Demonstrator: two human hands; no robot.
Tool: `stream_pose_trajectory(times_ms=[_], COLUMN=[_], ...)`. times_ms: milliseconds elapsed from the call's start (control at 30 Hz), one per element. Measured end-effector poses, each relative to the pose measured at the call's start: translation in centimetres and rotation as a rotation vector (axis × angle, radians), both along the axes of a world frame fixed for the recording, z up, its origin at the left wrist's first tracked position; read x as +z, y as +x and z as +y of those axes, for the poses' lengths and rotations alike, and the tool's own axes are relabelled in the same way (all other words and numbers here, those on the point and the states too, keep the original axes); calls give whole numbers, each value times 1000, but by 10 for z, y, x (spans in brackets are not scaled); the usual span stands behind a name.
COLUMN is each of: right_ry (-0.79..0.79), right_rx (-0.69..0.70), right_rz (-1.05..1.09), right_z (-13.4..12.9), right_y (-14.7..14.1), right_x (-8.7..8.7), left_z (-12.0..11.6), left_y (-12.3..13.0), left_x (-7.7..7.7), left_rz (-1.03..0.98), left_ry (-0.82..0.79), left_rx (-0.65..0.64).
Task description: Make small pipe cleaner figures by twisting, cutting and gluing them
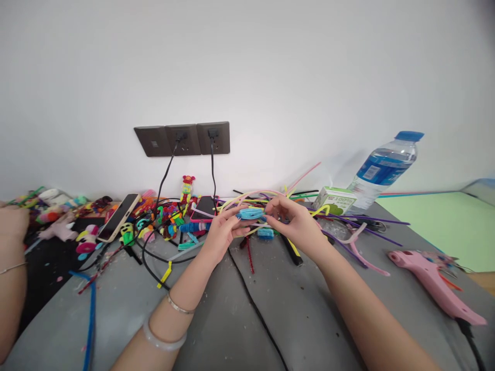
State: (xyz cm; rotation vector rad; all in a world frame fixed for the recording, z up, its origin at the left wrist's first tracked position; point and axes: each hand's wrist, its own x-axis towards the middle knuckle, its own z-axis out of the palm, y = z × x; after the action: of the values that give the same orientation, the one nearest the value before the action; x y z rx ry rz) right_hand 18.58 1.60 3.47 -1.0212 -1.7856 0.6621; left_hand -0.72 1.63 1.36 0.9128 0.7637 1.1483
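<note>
A bundle of light-blue pipe cleaner (251,213), folded into a flat oblong, is held between both hands above the grey table. My left hand (225,228) grips its left end between thumb and fingers. At the other end my right hand (288,219) pinches with thumb and forefinger, its other fingers curled. Just under the hands lies another short light-blue piece (265,234). Behind them spreads a loose heap of long pipe cleaners (270,195) in pink, yellow and purple.
At right lie a pink hot glue gun (433,281) and a tilted water bottle (386,165) beside a green-white box (335,200). Several small figures (127,233), a phone (119,216) and black cables (247,288) cover the left and middle. Another person's arm (11,278) is at far left.
</note>
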Motion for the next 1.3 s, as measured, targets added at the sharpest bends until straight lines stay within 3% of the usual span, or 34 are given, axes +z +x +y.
stream_pose_trajectory(times_ms=[100, 400, 767, 1300], right_ry=[-41, -140, -248, -437], right_rx=[26, 95, 136, 264], right_rz=[9, 60, 151, 345], right_z=[1, 2, 4, 5], right_y=[0, 0, -1, 1], right_x=[-2, -6, -12, -10], left_z=[0, 2, 3, 4], left_y=[0, 4, 2, 2], left_x=[-1, 0, -7, -4], left_rz=[-13, -95, -93, -215], left_ry=[-21, -181, -170, -271], left_rx=[-38, 22, -17, -108])
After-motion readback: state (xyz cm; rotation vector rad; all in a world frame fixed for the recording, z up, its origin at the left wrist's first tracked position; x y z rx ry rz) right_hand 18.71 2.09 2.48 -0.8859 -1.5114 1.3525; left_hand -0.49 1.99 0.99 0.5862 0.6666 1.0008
